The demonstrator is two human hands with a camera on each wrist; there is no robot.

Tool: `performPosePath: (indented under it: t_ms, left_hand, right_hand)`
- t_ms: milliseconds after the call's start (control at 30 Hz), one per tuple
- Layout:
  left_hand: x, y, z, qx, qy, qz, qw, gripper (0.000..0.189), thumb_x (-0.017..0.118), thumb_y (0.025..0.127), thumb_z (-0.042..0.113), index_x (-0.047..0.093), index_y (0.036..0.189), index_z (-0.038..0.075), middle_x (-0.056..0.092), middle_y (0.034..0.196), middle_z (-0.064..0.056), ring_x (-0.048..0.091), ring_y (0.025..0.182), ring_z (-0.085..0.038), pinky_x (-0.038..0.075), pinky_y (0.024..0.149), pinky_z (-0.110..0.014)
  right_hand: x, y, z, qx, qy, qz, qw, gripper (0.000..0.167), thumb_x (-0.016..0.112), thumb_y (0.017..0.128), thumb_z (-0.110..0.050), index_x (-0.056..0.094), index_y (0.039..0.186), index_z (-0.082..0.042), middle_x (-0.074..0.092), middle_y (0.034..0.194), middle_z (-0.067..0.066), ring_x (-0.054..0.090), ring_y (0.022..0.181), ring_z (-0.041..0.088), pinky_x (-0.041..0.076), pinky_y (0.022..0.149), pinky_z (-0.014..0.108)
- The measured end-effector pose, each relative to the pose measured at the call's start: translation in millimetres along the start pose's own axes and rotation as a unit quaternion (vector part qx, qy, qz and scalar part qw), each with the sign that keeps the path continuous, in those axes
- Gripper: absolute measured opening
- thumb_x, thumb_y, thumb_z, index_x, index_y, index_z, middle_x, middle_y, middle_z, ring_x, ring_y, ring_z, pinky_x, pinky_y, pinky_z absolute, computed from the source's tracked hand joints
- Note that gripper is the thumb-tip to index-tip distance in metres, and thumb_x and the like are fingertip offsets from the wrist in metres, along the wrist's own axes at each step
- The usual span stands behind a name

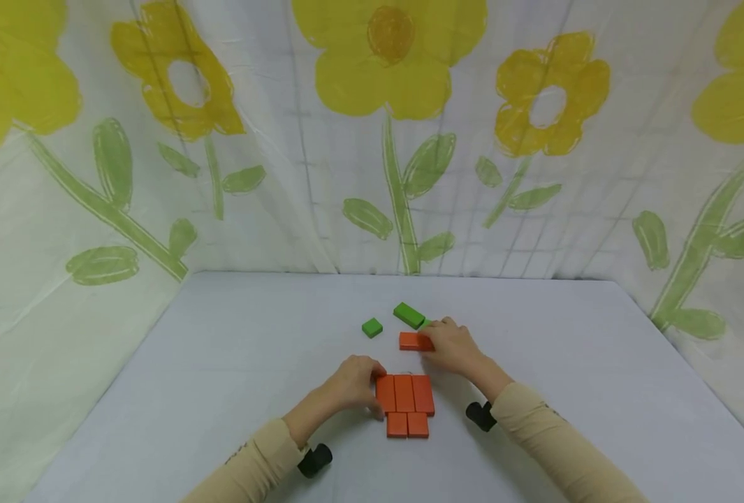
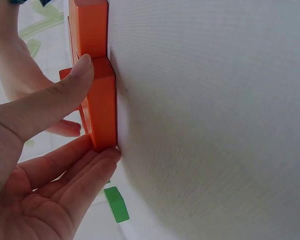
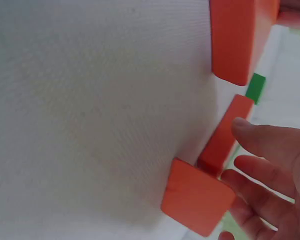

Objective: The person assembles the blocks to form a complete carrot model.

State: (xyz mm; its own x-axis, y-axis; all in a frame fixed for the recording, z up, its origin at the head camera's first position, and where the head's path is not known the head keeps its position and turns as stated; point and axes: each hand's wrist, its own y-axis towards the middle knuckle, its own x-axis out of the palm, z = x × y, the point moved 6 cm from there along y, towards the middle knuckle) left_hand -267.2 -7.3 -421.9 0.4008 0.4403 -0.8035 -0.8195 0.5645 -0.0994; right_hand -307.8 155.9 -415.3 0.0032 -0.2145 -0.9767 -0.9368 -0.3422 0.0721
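Observation:
My left hand (image 1: pixel 354 383) is at the left side of a flat group of orange blocks (image 1: pixel 404 393) on the table. Its thumb and fingers span the ends of the leftmost orange block (image 2: pixel 102 107), gripping it. Three longer blocks lie side by side, with two shorter ones along their near edge. Beyond the group, my right hand (image 1: pixel 452 346) curls its fingers around the right end of another orange block (image 1: pixel 411 341). In the right wrist view the thumb lies against that block (image 3: pixel 225 132), and a squarish orange block (image 3: pixel 197 197) sits beside the fingers.
A small green block (image 1: pixel 372 327) and a longer green block (image 1: pixel 409 316) lie farther back. Another green piece (image 1: pixel 427 324) is partly hidden behind the right hand. A white curtain with yellow flowers (image 1: pixel 403 195) hangs behind the white table (image 1: pixel 233 335).

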Motion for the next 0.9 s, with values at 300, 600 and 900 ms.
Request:
performPosePath:
  t_ms: [300,600,900]
  left_hand:
    - [0.1,0.0,0.0,-0.004,0.0,0.0,1.0,0.053,0.091,0.062,0.009,0.067,0.107,-0.004,0.065,0.096,-0.008,0.056,0.09,-0.022,0.05,0.084,-0.037]
    - [0.1,0.3,-1.6,-0.014,-0.002,-0.005,0.9999,0.055,0.092,0.061,0.01,0.067,0.108,-0.005,0.066,0.098,-0.009,0.058,0.091,-0.022,0.051,0.086,-0.038]
    - [-0.9,0.5,-1.7,-0.009,-0.008,-0.003,0.9999,0.053,0.091,0.062,0.008,0.067,0.107,-0.005,0.064,0.096,-0.008,0.056,0.09,-0.022,0.051,0.085,-0.039]
  right_hand:
    - [4.9,9.1,-2.7,0.031,-0.014,0.006,0.9994,0.024,0.078,0.081,-0.014,0.07,0.101,-0.005,0.065,0.101,0.011,0.054,0.094,0.03,0.046,0.075,0.049]
    - [-10.9,-3.1,-14.8,-0.008,-0.018,0.069,0.9974,0.025,0.08,0.077,-0.024,0.067,0.097,-0.015,0.064,0.094,0.002,0.052,0.091,0.024,0.04,0.073,0.044]
    - [-27.8,-69.4,-52.2,-0.088,0.106,0.067,0.9882,0.025,0.086,0.067,-0.017,0.072,0.088,-0.013,0.066,0.08,-0.009,0.056,0.077,0.015,0.042,0.069,0.036]
